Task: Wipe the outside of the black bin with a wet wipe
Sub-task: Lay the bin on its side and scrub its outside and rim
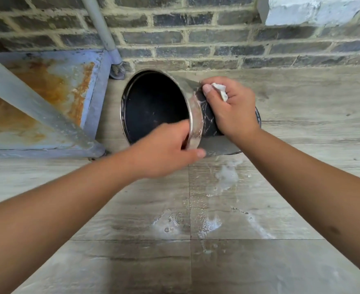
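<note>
The black bin [208, 122] is tilted with its round mouth facing left and toward me, its dusty metal rim band in front and its base to the right on the tiled floor. My left hand [166, 149] grips the near part of the rim, thumb on the outside. My right hand [232, 107] presses down on the bin's outer wall just behind the rim. A crumpled white wet wipe [221, 91] is bunched in that hand, poking out between thumb and fingers. The wall under my right palm is hidden.
A rusty grey-blue metal frame [98, 85] with a slanted bar stands at the left, a pipe leg [109, 45] behind it. A dark brick wall [217, 39] runs right behind the bin. Wet soapy patches [225, 177] lie on the floor tiles in front.
</note>
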